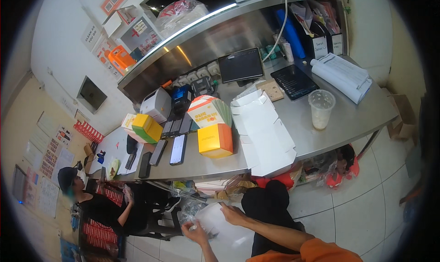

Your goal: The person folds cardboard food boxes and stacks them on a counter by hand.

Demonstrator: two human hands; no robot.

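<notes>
My left hand (196, 233) and my right hand (232, 213) are low in the view, below the front edge of a steel counter (348, 119). Together they hold a clear plastic bag (215, 225) with something white inside. The left hand pinches its lower left side and the right hand grips its top edge. My right sleeve is orange.
On the counter stand a yellow-orange box (215, 140), flat white cartons (263, 133), a plastic cup (320, 108), several phones (178, 149), a tablet (240, 64) and a receipt printer (156, 103). A person in black (98, 207) sits at the lower left. Bags fill the shelf under the counter.
</notes>
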